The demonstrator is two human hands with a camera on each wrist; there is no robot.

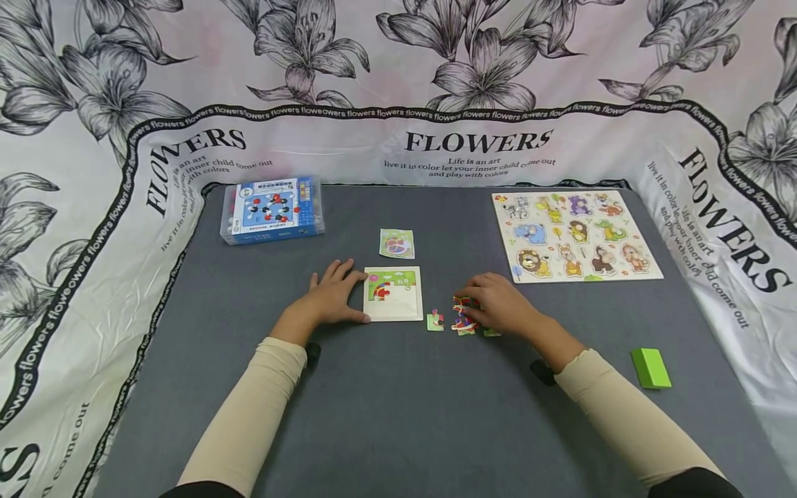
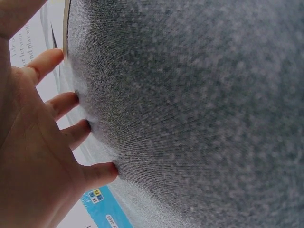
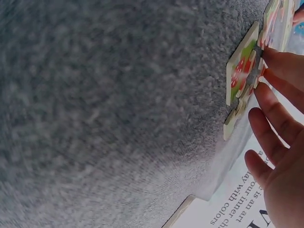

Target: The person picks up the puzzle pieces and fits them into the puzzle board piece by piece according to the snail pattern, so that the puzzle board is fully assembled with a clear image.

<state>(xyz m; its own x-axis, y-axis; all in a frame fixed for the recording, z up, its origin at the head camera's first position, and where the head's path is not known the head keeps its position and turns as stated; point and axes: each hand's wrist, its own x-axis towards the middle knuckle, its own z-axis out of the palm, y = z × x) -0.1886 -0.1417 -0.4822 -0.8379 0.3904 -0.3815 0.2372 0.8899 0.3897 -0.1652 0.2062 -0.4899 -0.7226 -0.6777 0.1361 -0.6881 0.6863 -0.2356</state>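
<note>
My left hand (image 1: 333, 294) rests with spread fingers at the left side of a small square puzzle tray (image 1: 407, 311), thumb and index finger on its edge. Several pieces fill the tray's upper part and left side. To the right, my right hand (image 1: 501, 304) reaches over a cluster of jigsaw pieces (image 1: 463, 323) and pinches one between thumb and index finger, partly hidden by the hand. A single jigsaw piece (image 1: 434, 321) lies between tray and cluster. In the right wrist view, a green piece with red spots (image 3: 239, 71) lies close to the fingertips.
Behind the tray lies a small picture card (image 1: 396, 244). A clear box with a blue label (image 1: 272, 211) stands at the back left. An animal puzzle board (image 1: 585, 273) lies at the back right, and a green block (image 1: 650, 368) sits beyond the right forearm.
</note>
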